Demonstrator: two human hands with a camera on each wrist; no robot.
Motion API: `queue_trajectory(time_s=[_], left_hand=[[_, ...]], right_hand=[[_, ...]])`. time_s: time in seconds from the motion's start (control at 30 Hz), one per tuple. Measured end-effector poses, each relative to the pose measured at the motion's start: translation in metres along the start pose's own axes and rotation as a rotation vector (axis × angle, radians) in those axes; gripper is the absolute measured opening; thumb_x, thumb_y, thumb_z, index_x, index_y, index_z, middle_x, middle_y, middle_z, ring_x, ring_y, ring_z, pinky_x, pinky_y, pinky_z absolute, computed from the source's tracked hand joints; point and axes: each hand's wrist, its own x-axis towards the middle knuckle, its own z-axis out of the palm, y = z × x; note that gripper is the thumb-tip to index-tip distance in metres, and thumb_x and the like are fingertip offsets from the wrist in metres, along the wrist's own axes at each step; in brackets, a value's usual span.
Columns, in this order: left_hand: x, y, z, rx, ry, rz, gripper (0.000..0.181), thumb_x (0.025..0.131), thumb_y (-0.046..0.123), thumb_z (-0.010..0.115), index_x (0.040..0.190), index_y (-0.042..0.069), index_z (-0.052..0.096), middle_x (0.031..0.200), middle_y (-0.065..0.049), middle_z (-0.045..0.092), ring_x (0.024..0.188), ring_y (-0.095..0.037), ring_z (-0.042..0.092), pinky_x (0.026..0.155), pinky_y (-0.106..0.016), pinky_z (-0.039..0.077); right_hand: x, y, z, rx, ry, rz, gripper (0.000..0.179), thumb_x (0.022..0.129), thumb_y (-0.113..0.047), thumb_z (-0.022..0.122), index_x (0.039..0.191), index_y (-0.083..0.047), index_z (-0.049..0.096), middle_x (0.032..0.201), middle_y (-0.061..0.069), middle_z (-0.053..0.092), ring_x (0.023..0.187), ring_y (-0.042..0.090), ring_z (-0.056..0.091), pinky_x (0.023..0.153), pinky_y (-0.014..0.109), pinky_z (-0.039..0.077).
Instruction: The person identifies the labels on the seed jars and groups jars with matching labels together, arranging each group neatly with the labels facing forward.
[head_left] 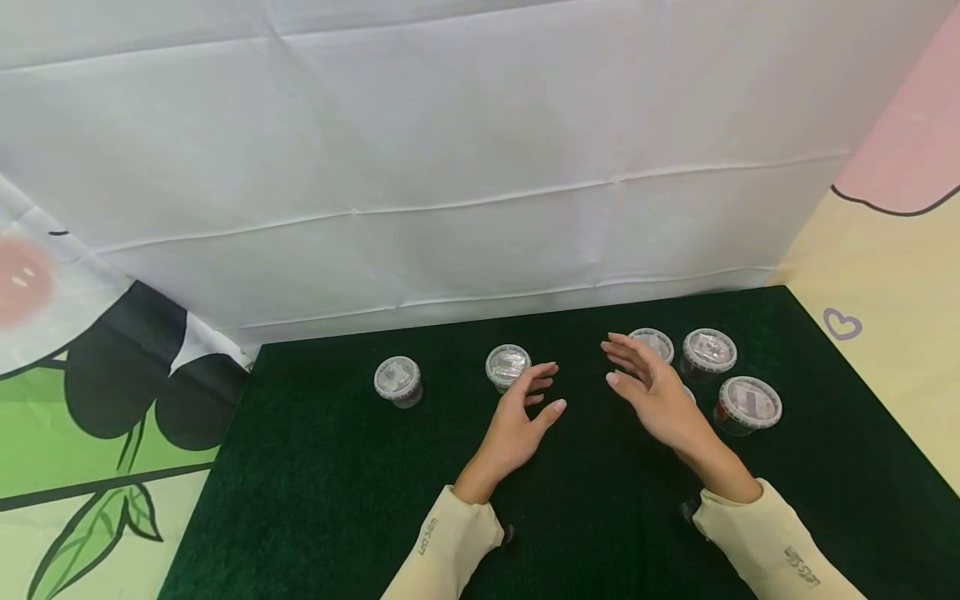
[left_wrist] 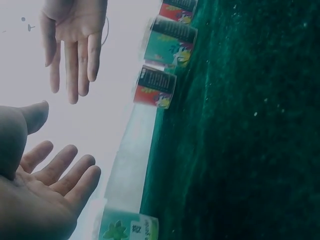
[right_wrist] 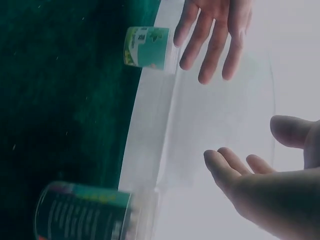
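Note:
Above the green cloth, my left hand (head_left: pixel 517 429) holds nothing, its fingers spread and slightly bent. Its fingertips overlap the near edge of a round lidded plastic tub (head_left: pixel 506 365) in the head view. My right hand (head_left: pixel 656 400) hangs empty opposite it, palm turned inward. Behind and beside that hand stand several more tubs: a back one (head_left: pixel 651 342), one to its right (head_left: pixel 709 350) and a nearer one (head_left: pixel 750 403). Another tub (head_left: pixel 689 395) is mostly hidden by the right hand. Teal and red printed labels show on tubs (left_wrist: pixel 170 47) in the left wrist view.
A single tub (head_left: pixel 398 380) stands apart at the left on the green-covered table (head_left: pixel 322 467). White cloth (head_left: pixel 450 167) hangs behind the table's back edge. Printed cloths with cartoon shapes flank it, one at the left (head_left: pixel 45 442) and one at the right (head_left: pixel 900 275).

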Motion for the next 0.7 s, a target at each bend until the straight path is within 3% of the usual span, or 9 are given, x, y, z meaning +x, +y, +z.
queue_trajectory(time_s=[0.17,0.27,0.4,0.7], left_hand=[[0.001,-0.001,0.008,-0.013,-0.028,-0.004,0.053,0.106,0.016,0.066,0.154,0.01,0.047,0.156,-0.011,0.053,0.141,-0.029,0.053,0.117,-0.05,0.045],[0.001,-0.002,0.011,-0.016,-0.04,0.002,0.053,0.106,0.016,0.066,0.154,0.009,0.047,0.156,-0.01,0.053,0.141,-0.028,0.053,0.117,-0.05,0.045],[0.001,-0.002,0.015,-0.014,-0.048,0.0,0.053,0.106,0.015,0.066,0.154,0.009,0.046,0.156,-0.01,0.052,0.141,-0.027,0.053,0.116,-0.049,0.046],[0.005,-0.001,0.025,-0.021,-0.071,-0.002,0.053,0.106,0.016,0.066,0.155,0.008,0.046,0.156,-0.008,0.053,0.141,-0.026,0.053,0.116,-0.046,0.047]], right_hand=[[-0.005,0.005,-0.008,-0.036,0.03,0.009,0.056,0.111,-0.011,0.054,0.162,-0.002,0.032,0.163,0.022,0.043,0.151,0.042,0.04,0.12,0.055,0.038],[-0.009,0.007,-0.012,-0.041,0.048,0.002,0.055,0.11,-0.009,0.055,0.161,0.0,0.034,0.162,0.023,0.043,0.151,0.041,0.041,0.117,0.03,0.044],[-0.014,0.008,-0.017,-0.039,0.075,-0.013,0.055,0.109,-0.006,0.056,0.159,0.002,0.035,0.162,0.025,0.042,0.151,0.042,0.04,0.105,0.006,0.039],[-0.027,0.019,-0.03,-0.053,0.115,-0.067,0.053,0.107,0.001,0.057,0.156,0.006,0.037,0.159,0.03,0.044,0.146,0.047,0.042,0.104,0.005,0.039]])
